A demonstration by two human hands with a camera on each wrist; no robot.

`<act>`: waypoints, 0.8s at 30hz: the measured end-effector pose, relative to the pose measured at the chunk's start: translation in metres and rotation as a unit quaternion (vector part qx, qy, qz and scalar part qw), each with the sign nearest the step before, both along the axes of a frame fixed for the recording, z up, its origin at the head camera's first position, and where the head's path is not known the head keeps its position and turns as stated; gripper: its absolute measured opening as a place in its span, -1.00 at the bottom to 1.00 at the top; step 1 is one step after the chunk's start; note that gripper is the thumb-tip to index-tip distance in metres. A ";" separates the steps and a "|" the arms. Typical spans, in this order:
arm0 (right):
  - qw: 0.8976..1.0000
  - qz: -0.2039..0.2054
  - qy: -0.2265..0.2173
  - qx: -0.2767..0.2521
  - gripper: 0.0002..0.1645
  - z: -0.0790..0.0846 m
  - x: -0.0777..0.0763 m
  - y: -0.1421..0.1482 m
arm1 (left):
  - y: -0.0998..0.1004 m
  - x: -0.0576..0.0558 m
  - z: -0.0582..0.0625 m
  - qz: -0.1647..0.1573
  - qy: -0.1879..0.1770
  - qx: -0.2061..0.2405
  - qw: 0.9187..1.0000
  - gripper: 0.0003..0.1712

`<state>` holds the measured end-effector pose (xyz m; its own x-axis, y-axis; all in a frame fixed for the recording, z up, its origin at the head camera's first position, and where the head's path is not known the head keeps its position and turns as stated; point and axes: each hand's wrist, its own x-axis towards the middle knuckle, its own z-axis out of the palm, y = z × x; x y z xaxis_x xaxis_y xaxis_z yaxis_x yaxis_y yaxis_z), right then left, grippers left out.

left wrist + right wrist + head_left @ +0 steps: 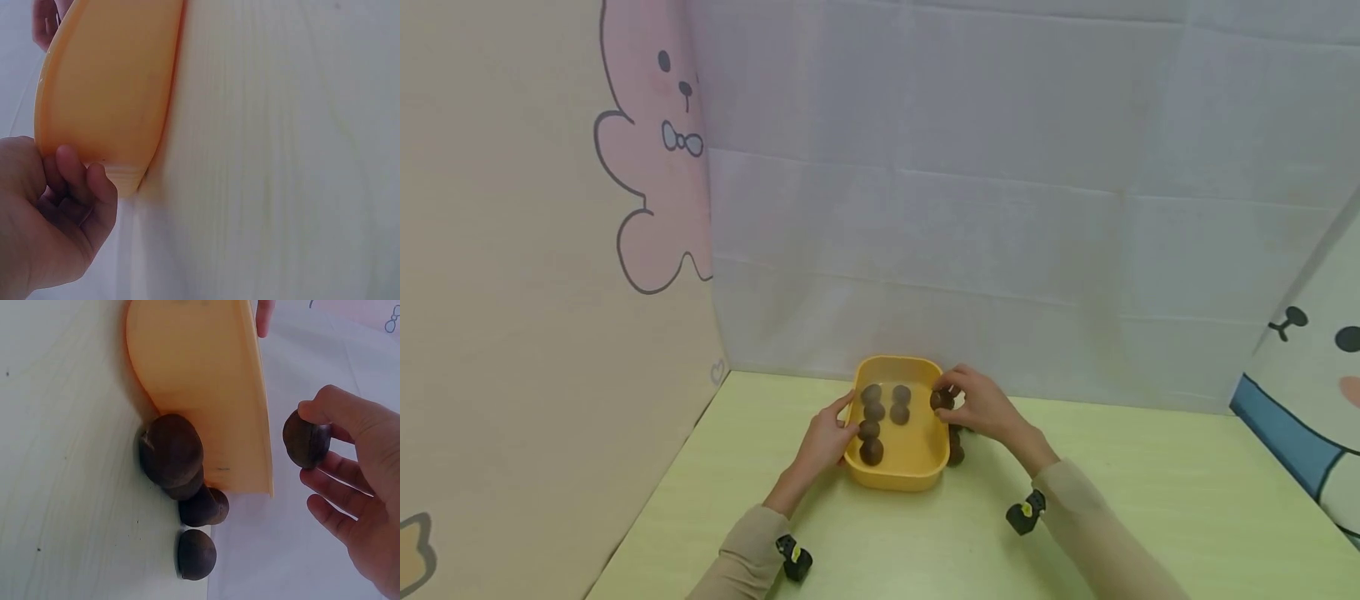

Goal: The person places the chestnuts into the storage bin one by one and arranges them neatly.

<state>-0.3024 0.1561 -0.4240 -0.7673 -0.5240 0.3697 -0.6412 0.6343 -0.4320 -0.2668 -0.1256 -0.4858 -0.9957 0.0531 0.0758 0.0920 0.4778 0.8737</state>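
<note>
A yellow plastic basin (893, 482) stands near the back of the table, with several dark brown chestnuts (871, 452) inside, in one longer column on the left and a pair beside it. My left hand (826, 437) grips the basin's left rim; in the left wrist view its fingers (72, 169) curl against the outer wall. Over the right rim my right hand (988, 406) pinches a chestnut (306, 440) between thumb and fingertips. Outside the right wall, more chestnuts (172, 450) lie close together on the table, partly hidden by the right hand in the head view.
The pale green table (1150, 492) ends at a white cloth backdrop (1000, 208) just behind the basin. A cream panel with a pink cartoon bear (662, 192) rises on the left, and another printed panel (1311, 375) borders the right.
</note>
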 end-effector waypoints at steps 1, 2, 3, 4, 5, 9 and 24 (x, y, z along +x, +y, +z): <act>1.000 0.001 0.000 0.005 -0.62 0.000 0.000 -0.003 | 0.000 0.000 0.000 0.001 -0.001 0.000 1.000 -0.23; 1.000 0.001 -0.002 0.009 -0.62 0.000 0.000 -0.006 | 0.000 0.001 0.000 0.001 -0.001 0.000 1.000 -0.23; 1.000 0.003 -0.004 0.013 -0.62 0.000 0.000 -0.009 | 0.000 0.001 0.000 0.001 -0.001 0.000 1.000 -0.23; 1.000 0.004 -0.007 0.019 -0.62 -0.001 0.000 -0.012 | 0.000 0.001 0.000 0.001 0.000 0.001 1.000 -0.23; 1.000 0.004 -0.012 0.023 -0.62 -0.001 0.000 -0.015 | 0.000 0.001 0.000 0.002 0.000 0.001 1.000 -0.23; 0.999 0.008 -0.031 0.040 -0.61 -0.002 -0.001 -0.027 | -0.001 0.001 -0.001 0.000 0.002 0.004 1.000 -0.22; 0.989 0.075 -0.049 0.118 -0.85 -0.010 -0.008 -0.066 | -0.004 0.004 0.002 -0.018 0.006 0.010 1.000 -0.23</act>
<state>-0.3104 0.0904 -0.4340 -0.7003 -0.6978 0.1506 -0.6981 0.6254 -0.3487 -0.2629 -0.1292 -0.4843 -0.9922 0.0872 0.0890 0.1192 0.4563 0.8818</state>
